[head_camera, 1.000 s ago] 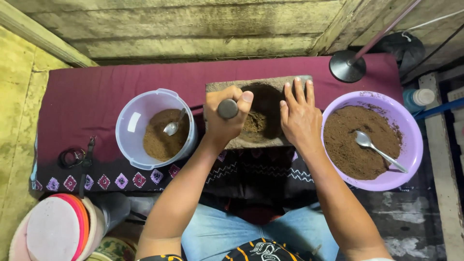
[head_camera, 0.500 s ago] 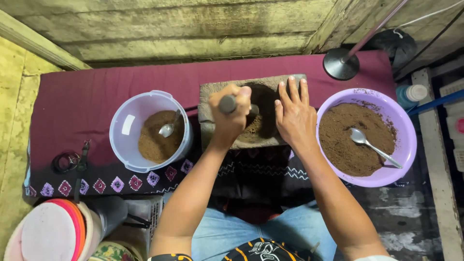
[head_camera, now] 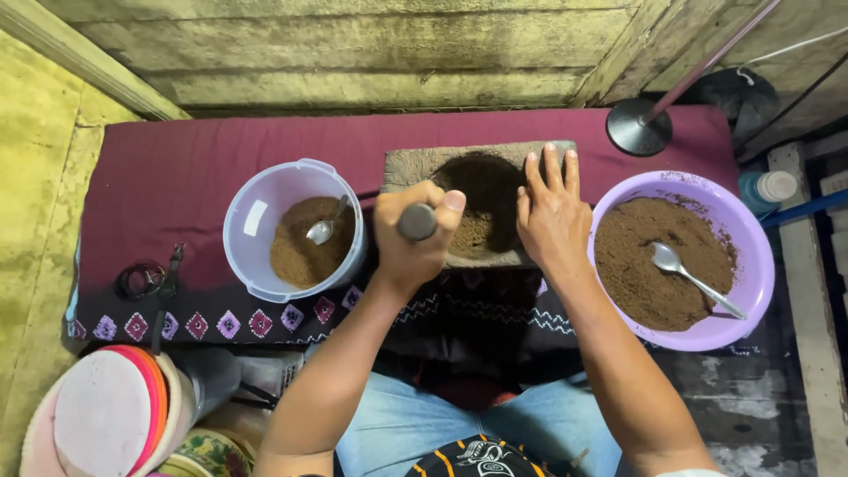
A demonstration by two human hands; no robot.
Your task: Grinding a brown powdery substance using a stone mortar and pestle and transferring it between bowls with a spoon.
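I see a low counter (head_camera: 221, 168) covered in a maroon cloth with a patterned border, carrying everything. On its right sits a wide purple plastic bowl (head_camera: 751, 265) full of brown powder, a metal spoon (head_camera: 693, 278) lying in it. On the left stands a pale lavender plastic tub (head_camera: 256, 212) with a smaller heap of the same powder and a second small spoon (head_camera: 322, 228). Between them lies a rectangular grey stone grinding slab (head_camera: 415, 163), its dark hollow holding brown powder. A black round lamp base (head_camera: 638, 128) stands behind the bowl.

Both forearms reach forward from the lap. The right hand (head_camera: 555, 216) lies flat, fingers straight and together, palm pressed on the slab's right part, released and gripping nothing. The left hand (head_camera: 415, 234) is clenched in a fist around a grey cylindrical stone pestle (head_camera: 417, 221), held upright over the slab's left near edge, its round end facing me, thumb tucked over the top.
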